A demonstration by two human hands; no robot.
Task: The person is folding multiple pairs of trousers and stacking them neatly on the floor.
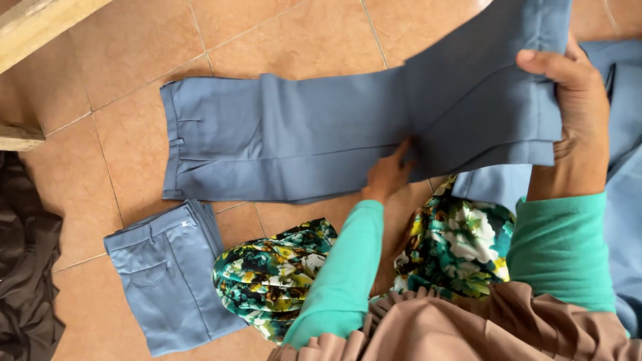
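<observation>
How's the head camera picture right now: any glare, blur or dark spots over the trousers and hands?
Head view: soft, even light, no glare on the floor tiles; the blue trousers are sharp, seams readable; the right hand is slightly soft at close range; the left hand casts faint shadow; the dark cloth loses detail.

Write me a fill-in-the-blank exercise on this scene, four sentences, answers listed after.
1. The right hand lifts the leg end of the long ____ trousers.
2. The left hand presses on the trousers near the ____.
3. The folded trousers lie on the ____ floor.
4. Both sleeves are ____.

Answers: blue; fold; tiled; green
</observation>
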